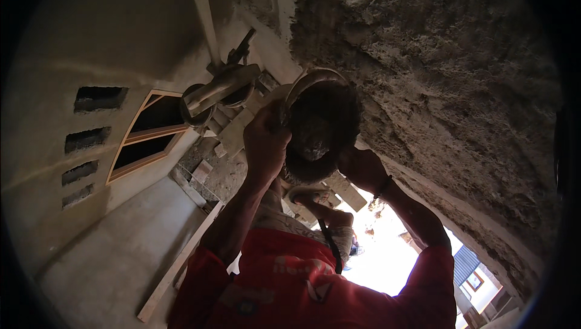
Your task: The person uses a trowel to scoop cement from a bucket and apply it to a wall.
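Observation:
A dark round bucket [292, 168] is held up in front of me, its mouth facing me. Dark, lumpy material like mortar [315, 141] lies inside it. My left hand [266, 141] is closed on the left side of the rim. At the lower right of the rim, my right hand [363, 170] is closed against the bucket, its fingertips partly hidden. The bucket's upper right side is close to the rough wall [436, 87].
Left of the bucket, more buckets [196, 105] stand with a board [221, 90] across them. Blocks and rubble [203, 171] lie on the floor. A wood-framed opening [148, 135] is in the left wall, a long plank [178, 262] below it. Bright daylight [378, 256] shows behind me.

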Available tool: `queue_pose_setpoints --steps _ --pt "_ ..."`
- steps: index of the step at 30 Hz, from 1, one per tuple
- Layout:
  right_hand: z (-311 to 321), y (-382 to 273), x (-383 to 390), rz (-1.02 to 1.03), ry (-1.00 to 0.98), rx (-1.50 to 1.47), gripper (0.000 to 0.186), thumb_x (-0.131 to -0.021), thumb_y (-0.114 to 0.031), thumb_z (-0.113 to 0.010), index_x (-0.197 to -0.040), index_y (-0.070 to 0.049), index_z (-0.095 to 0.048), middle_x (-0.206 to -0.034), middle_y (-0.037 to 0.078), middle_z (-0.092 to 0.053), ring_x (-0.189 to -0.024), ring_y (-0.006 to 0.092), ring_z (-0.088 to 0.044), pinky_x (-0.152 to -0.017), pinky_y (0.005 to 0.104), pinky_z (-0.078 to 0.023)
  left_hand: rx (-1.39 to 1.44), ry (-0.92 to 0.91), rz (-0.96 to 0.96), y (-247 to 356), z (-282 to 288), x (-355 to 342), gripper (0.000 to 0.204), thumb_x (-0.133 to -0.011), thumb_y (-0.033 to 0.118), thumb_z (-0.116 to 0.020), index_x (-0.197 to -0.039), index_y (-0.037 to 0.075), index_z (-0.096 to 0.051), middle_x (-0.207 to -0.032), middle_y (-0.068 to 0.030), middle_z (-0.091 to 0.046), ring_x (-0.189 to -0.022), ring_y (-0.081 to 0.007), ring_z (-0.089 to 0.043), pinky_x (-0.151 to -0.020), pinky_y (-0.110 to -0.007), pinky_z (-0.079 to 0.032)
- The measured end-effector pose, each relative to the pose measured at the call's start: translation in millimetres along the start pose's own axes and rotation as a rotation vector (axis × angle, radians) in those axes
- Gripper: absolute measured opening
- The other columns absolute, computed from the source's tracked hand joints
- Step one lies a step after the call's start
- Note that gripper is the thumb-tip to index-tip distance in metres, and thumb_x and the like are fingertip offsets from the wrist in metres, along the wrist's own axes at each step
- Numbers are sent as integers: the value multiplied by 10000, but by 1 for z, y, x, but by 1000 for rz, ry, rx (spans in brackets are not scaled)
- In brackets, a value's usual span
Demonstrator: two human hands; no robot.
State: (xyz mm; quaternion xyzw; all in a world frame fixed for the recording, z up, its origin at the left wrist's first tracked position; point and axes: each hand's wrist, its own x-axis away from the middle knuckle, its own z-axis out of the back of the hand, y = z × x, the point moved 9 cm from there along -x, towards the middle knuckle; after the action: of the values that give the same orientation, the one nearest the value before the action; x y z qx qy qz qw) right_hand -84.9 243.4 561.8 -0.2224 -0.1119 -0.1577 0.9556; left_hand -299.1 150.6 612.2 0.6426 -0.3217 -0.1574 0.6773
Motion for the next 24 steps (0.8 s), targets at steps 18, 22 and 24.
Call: queue_pose_setpoints --steps 18,22,24 --pt "66 -21 -64 -65 36 -71 248 -905 -287 -570 -1033 -75 -566 -867 119 -612 -618 323 -625 -559 446 -521 87 83 52 2 63 -29 522 -685 -72 -536 -1201 -26 -603 -861 4 -612 -726 -57 -511 -650 -208 -433" --pt "72 -24 -81 49 21 104 209 -903 -284 -566 -949 -81 -589 -882 101 -575 -635 309 -624 -564 431 -530 63 163 84 -11 90 -29 530 -685 -79 -526 -1207 -23 -604 -893 -5 -622 -746 -60 -524 -675 -205 -435" --pt "78 -32 -84 116 36 189 194 -882 -271 -589 -924 -82 -598 -903 106 -574 -635 297 -624 -565 420 -530 100 216 50 -4 102 -22 533 -687 -72 -527 -1212 -21 -603 -913 -12 -630 -760 -65 -534 -695 -206 -438"
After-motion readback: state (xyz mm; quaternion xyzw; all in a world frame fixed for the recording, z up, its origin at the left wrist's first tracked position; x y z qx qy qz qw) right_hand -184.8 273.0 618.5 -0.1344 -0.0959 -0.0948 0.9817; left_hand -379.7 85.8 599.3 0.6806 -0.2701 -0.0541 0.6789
